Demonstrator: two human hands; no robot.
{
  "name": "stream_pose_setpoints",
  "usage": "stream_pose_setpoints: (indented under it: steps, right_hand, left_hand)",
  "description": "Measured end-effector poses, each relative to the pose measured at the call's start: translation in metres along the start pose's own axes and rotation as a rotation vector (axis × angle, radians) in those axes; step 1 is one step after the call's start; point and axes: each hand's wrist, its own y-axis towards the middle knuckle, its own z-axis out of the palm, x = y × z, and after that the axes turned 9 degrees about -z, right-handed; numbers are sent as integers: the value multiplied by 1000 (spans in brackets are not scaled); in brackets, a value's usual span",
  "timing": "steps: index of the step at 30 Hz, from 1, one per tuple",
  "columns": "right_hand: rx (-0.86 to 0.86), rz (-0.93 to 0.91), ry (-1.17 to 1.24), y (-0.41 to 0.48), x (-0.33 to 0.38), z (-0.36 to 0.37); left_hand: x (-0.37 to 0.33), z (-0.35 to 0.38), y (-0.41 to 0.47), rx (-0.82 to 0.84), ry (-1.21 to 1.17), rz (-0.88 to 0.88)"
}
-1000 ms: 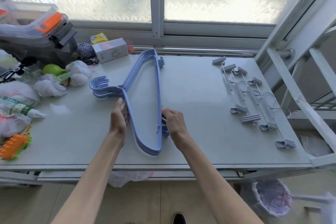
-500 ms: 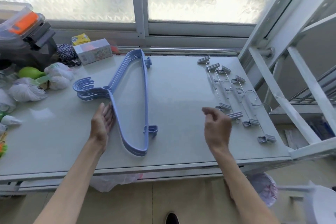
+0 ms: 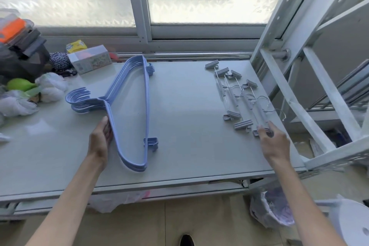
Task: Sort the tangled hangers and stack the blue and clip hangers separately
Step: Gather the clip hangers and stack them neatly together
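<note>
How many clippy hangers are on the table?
4, side by side at the table's right: first clip hanger, second, third, and the fourth, touched by the right hand. They overlap, so another may hide.

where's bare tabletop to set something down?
Widest bare strip lies between the blue hangers and the clip hangers. Front edge near the left hand is bare too. Table's left end is crowded with bags and boxes.

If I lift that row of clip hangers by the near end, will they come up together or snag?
The clip hangers probably won't lift as one: they lie fanned out, not nested, with wire hooks overlapping neighbouring bars, so snagging seems likely. The thin metal bars look stiff and light. The right hand reaches only the nearest clip, so one hanger may drag the others across the smooth table.
</note>
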Motion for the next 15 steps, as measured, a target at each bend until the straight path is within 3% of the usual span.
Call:
stream_pose_setpoints:
  steps: [15]
  right_hand:
    - [70,-107,-61,11,0,13]
  left_hand:
    - [1,4,-4,-29,-25,19]
